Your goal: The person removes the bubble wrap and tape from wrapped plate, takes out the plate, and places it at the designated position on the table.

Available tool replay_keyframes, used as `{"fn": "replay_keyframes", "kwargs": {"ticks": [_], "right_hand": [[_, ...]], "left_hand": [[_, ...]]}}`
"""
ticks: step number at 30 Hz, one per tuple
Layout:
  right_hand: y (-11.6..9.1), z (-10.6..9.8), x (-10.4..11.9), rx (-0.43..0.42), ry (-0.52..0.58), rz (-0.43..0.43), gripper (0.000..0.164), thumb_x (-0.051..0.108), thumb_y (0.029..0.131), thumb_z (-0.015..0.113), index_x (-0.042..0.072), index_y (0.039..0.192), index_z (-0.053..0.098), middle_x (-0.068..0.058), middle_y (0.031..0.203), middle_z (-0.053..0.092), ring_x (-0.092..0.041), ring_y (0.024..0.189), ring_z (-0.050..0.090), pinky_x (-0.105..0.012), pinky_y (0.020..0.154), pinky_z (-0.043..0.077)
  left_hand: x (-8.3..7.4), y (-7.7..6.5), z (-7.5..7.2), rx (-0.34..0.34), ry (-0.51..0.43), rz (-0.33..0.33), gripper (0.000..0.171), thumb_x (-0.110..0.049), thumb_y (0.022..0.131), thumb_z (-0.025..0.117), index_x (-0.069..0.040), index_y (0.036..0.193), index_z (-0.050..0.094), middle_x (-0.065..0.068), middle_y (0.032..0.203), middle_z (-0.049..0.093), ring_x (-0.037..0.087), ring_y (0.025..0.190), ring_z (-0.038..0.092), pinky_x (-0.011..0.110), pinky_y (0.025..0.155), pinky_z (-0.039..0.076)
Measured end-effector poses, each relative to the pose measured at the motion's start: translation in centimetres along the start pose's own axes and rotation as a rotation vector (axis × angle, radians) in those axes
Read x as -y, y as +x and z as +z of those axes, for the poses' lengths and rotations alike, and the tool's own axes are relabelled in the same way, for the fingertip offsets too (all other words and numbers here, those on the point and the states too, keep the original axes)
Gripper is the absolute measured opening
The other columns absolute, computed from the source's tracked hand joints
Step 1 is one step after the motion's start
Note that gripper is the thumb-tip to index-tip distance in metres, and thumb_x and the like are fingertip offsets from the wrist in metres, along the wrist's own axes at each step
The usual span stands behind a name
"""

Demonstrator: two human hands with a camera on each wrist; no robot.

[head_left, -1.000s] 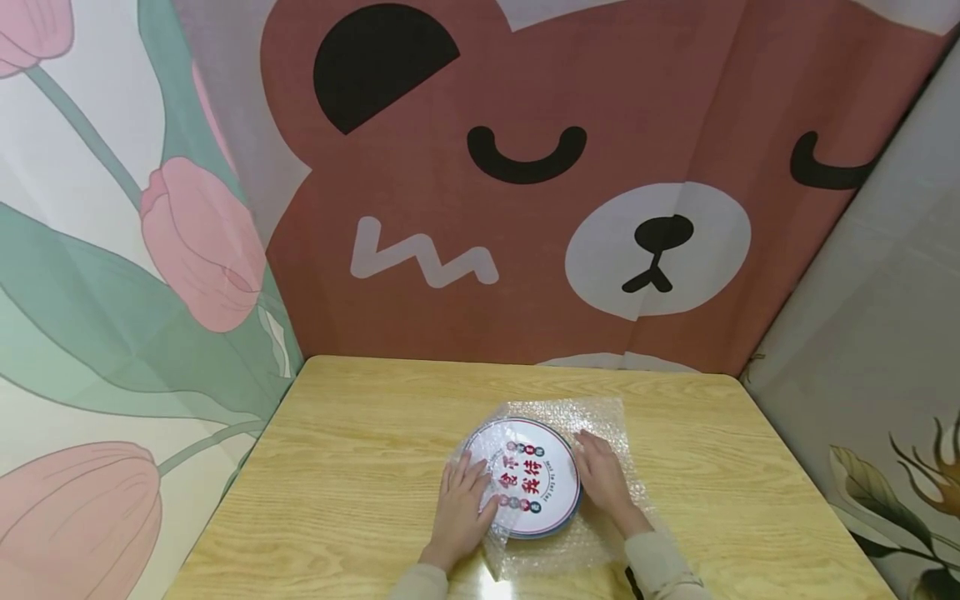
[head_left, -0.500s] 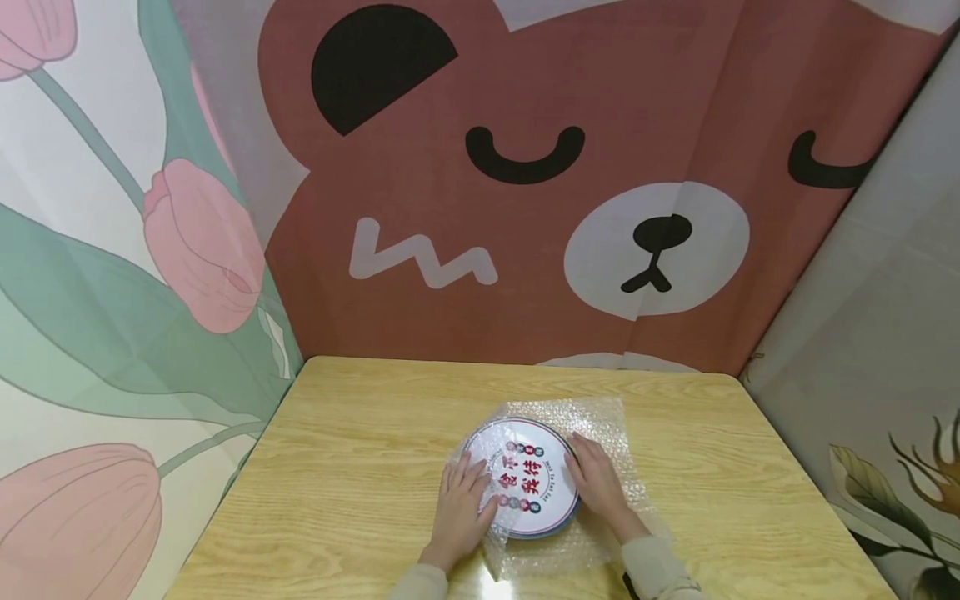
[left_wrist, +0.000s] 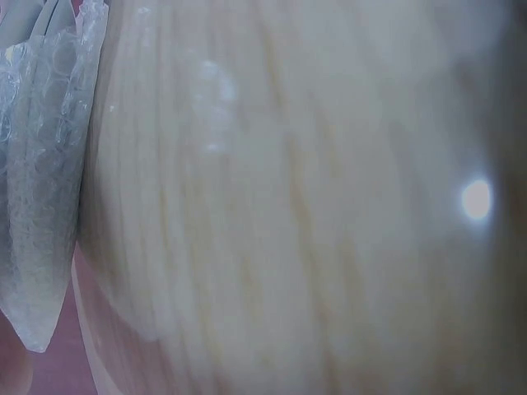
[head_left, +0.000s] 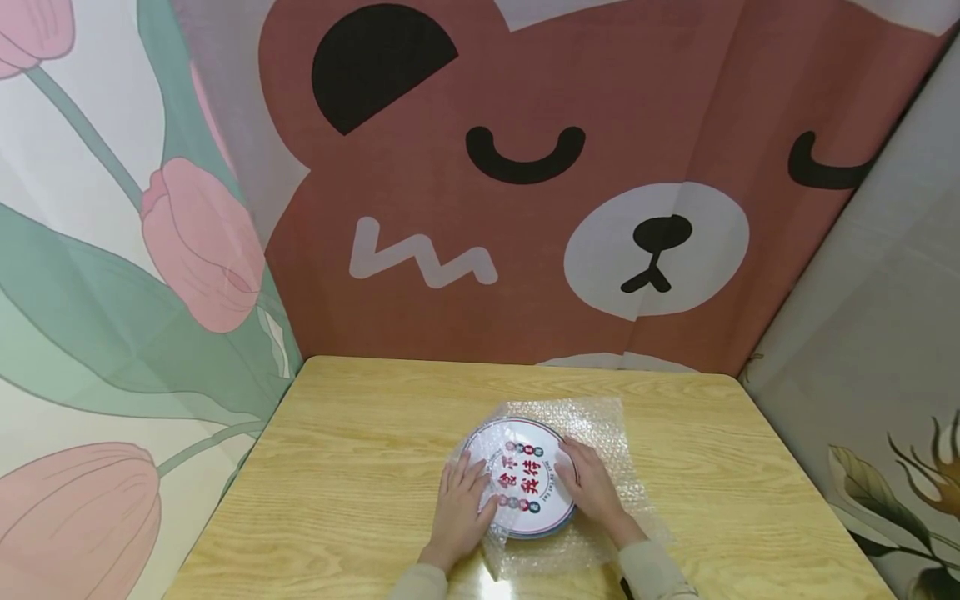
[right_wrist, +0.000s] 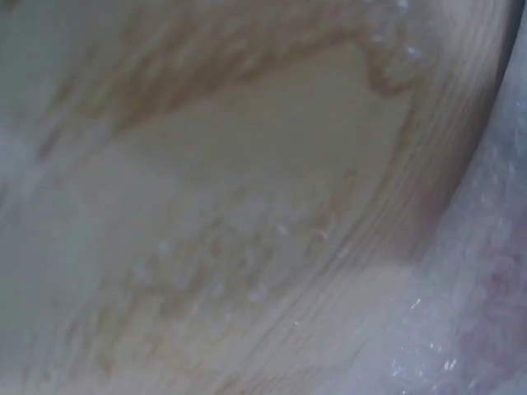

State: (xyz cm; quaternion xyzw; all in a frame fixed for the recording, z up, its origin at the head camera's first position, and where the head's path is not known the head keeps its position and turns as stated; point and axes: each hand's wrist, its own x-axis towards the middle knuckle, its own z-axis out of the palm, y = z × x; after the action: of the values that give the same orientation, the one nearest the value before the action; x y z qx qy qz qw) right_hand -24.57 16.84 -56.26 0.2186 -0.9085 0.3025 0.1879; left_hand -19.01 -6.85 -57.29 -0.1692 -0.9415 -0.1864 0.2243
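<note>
Pale wood-grain table with a bubble wrap sheet on top.

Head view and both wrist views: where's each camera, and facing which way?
Head: worn on the head, facing forward and down at plate, bubble wrap, table; left hand, right hand, sleeves show.
Left wrist: worn there, facing table and bubble wrap; perhaps a blurred finger, bottom left.
Right wrist: worn there, facing blurred table and bubble wrap; no hand clearly shows.
Both wrist views share table and bubble wrap.

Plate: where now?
Head view, lower middle: the plate sits on the table between the left hand and right hand, bubble wrap over its left side and spreading past its right.
</note>
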Motion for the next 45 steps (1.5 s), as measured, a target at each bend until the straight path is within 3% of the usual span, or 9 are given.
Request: {"fn": "replay_keyframes", "kwargs": {"ticks": [6,15,21,33,45], "right_hand": [[-0.5,0.2,-0.1,0.054,0.012,-0.065,0.047,0.019,0.076,0.066,-0.003,0.116,0.055,-0.019,0.125,0.049,-0.037,0.114,0.043,-0.051,0.094,0.031],[-0.9,0.3,-0.3,0.107,0.026,-0.077,0.047,0.022,0.077,0.065,-0.002,0.116,0.056,-0.019,0.13,0.044,-0.041,0.117,0.038,-0.057,0.094,0.028],[-1.0,0.3,-0.3,0.122,0.068,-0.06,0.045,0.021,0.075,0.064,-0.001,0.114,0.058,-0.019,0.133,0.04,-0.045,0.12,0.032,-0.061,0.093,0.025],[-1.1,0.7,-0.7,0.161,0.109,-0.017,0.046,0.017,0.074,0.063,-0.001,0.116,0.057,-0.018,0.136,0.036,-0.044,0.124,0.026,-0.06,0.096,0.022],[-1.3,0.9,-0.9,0.105,0.133,-0.05,0.044,0.013,0.071,0.062,-0.002,0.112,0.059,-0.02,0.133,0.04,-0.046,0.121,0.029,-0.061,0.094,0.024]], "left_hand": [[0.0,0.1,0.0,0.0,0.001,0.001,0.038,-0.038,0.086,0.05,-0.009,0.107,0.063,0.006,0.124,0.051,0.03,0.128,0.026,0.052,0.102,0.016],[0.0,0.1,0.1,-0.019,-0.008,0.009,0.037,-0.037,0.085,0.051,-0.008,0.106,0.064,0.006,0.123,0.052,0.03,0.128,0.026,0.052,0.102,0.015],[-0.1,0.1,0.0,-0.043,-0.018,0.02,0.036,-0.035,0.084,0.053,-0.007,0.104,0.064,0.007,0.122,0.053,0.03,0.127,0.028,0.053,0.101,0.016],[-0.2,0.1,-0.1,-0.023,-0.016,0.007,0.037,-0.036,0.084,0.053,-0.007,0.105,0.064,0.006,0.123,0.052,0.03,0.128,0.026,0.052,0.102,0.014],[-0.1,0.1,0.1,-0.038,-0.003,0.018,0.038,-0.037,0.084,0.053,-0.007,0.105,0.064,0.006,0.121,0.053,0.03,0.127,0.028,0.053,0.101,0.018]]}}
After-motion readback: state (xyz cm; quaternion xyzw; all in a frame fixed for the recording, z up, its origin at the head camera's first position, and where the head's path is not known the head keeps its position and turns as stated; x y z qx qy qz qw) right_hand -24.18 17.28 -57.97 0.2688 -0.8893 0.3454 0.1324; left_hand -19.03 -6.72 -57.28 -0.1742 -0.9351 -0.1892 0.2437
